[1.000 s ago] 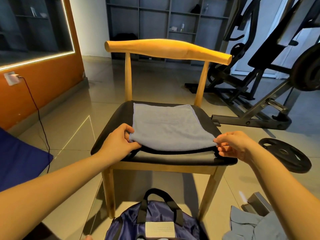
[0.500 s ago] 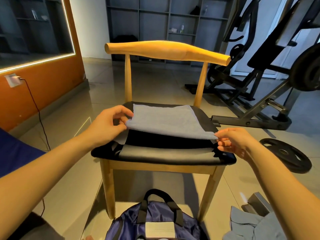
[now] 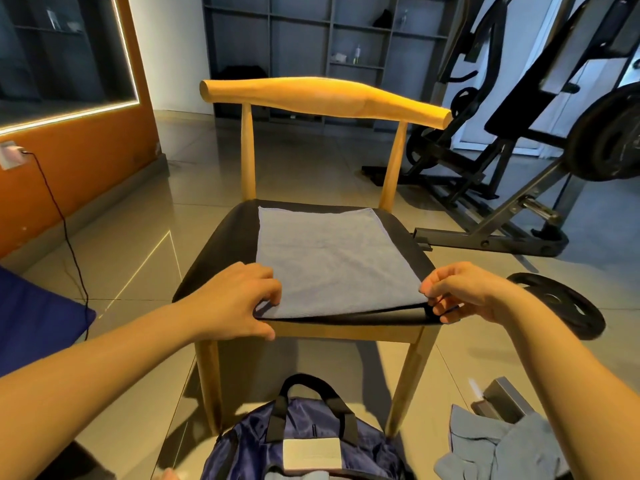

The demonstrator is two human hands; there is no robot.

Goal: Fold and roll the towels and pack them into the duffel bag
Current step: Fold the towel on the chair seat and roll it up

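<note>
Grey-blue terry cloth covers most of a black padded seat: a rectangular towel [image 3: 325, 261] lies flat on a wooden chair [image 3: 325, 98] with a curved light-wood backrest, its far edge toward the backrest at 12 o'clock and its near edge along the seat's front rim. A thin dark line runs under that near edge, though whether it is a second layer of cloth or the seat's rim cannot be told.

The left hand [image 3: 232, 303] sits at the towel's near corner at about 8 o'clock of the seat, fingers [image 3: 266, 278] curled down onto the cloth and thumb underneath at the seat's edge, pinched together on the corner. The right hand [image 3: 464, 292] is at the opposite near corner, about 4 o'clock, with its fingertips bunched on the towel's edge and the lower fingers hooked round the seat's front rim.

On the tiled floor at 6 o'clock, just in front of the chair legs, stands a navy nylon duffel bag [image 3: 304, 441] with black strap handles and a pale label patch. At 5 o'clock, beside the bag, lies a crumpled heap of grey-blue cloth [image 3: 498, 445]. A black weight plate [image 3: 561, 306] rests on the floor at 3 o'clock, near the right wrist.
</note>
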